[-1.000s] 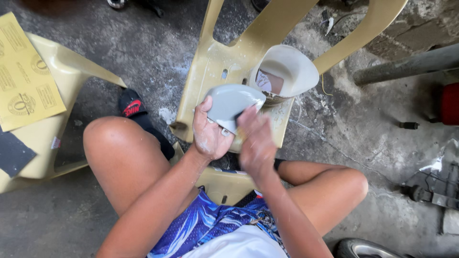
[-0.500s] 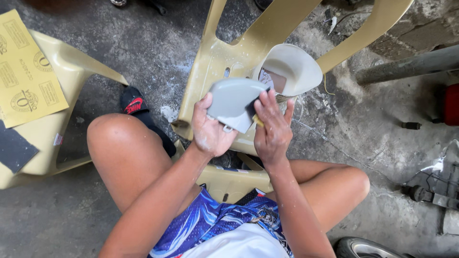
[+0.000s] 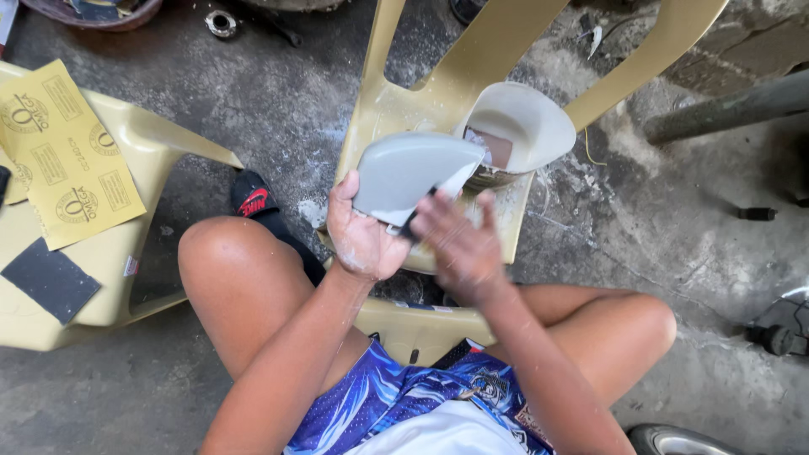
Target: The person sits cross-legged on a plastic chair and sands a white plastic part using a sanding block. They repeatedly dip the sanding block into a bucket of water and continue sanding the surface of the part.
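Grey moulded panel (image 3: 413,173), curved and smooth, sat at centre frame, propped from beneath by the left hand (image 3: 364,236), whose fingers were curled up around its lower edge in a firm grip; the tilt presented the broad face to the wearer, seemingly to keep it steady for rubbing. Right hand (image 3: 459,244), blurred, lay just right of the left, its fingers bent over a small dark piece (image 3: 415,221), probably abrasive sheet, pressed at the panel's lower rim; how tightly they closed could not be told. Both hands carried pale dust.

Beige plastic chair (image 3: 404,101), upper centre, served as the worktop directly behind the panel. White tub (image 3: 527,118) rested on its seat, just right of the panel, within easy reach. Second beige chair (image 3: 118,253), left of frame, carried a yellow printed sheet (image 3: 72,152) and a dark grey abrasive square (image 3: 50,278), lying flat and apart. Concrete floor (image 3: 674,211) lay stained and dusty below. Bare knees flanked the hands, lower frame.
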`<move>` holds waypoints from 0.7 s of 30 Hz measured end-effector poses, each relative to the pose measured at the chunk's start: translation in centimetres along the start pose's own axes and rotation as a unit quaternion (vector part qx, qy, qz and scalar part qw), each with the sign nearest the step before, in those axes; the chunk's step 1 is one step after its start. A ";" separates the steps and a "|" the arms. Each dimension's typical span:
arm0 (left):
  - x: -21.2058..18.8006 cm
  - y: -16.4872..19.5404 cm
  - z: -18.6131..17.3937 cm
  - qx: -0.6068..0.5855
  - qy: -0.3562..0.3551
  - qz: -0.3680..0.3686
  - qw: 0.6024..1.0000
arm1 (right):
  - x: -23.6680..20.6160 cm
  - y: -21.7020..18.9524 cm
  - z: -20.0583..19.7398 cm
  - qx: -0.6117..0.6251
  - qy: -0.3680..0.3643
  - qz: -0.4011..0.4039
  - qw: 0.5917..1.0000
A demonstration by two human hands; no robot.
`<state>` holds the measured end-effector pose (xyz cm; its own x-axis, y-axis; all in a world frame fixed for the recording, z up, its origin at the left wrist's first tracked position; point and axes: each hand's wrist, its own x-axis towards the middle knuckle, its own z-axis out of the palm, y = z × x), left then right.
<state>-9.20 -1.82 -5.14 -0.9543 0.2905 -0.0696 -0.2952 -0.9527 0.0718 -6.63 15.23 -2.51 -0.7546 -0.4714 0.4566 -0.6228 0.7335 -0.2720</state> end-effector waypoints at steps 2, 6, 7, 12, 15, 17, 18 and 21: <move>0.1 0.1 0.0 -0.047 -0.012 -0.036 0.998 | 0.3 0.0 -0.1 -0.044 0.047 0.077 0.995; 0.2 0.3 -0.1 -0.032 -0.018 -0.018 0.999 | 1.1 -0.2 -0.2 -0.009 0.053 0.067 0.996; 0.2 0.3 -0.2 -0.009 -0.022 -0.003 1.000 | 1.2 -0.3 -0.3 0.004 0.011 0.012 1.000; 0.0 0.2 -0.2 -0.056 -0.010 -0.028 0.998 | 1.0 -0.2 -0.4 -0.011 0.051 0.106 0.993; 0.1 0.1 0.0 -0.044 -0.013 -0.021 0.999 | 0.8 -0.1 -0.1 -0.002 0.025 0.059 0.998; 0.1 0.0 0.2 0.008 -0.019 0.009 1.000 | 0.7 0.0 0.1 0.031 -0.031 -0.035 0.998; 0.1 0.0 0.2 -0.004 -0.007 -0.002 1.000 | 0.7 0.0 0.2 0.024 0.001 0.029 0.999; 0.2 0.1 0.5 -0.027 0.006 -0.016 0.999 | 0.7 0.0 0.4 0.005 0.066 0.143 0.987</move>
<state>-9.45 -1.80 -4.64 -0.9439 0.3196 -0.0832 -0.3218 -0.9467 0.0146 -7.28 14.74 -2.52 -0.8665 -0.1768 0.4668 -0.3908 0.8222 -0.4140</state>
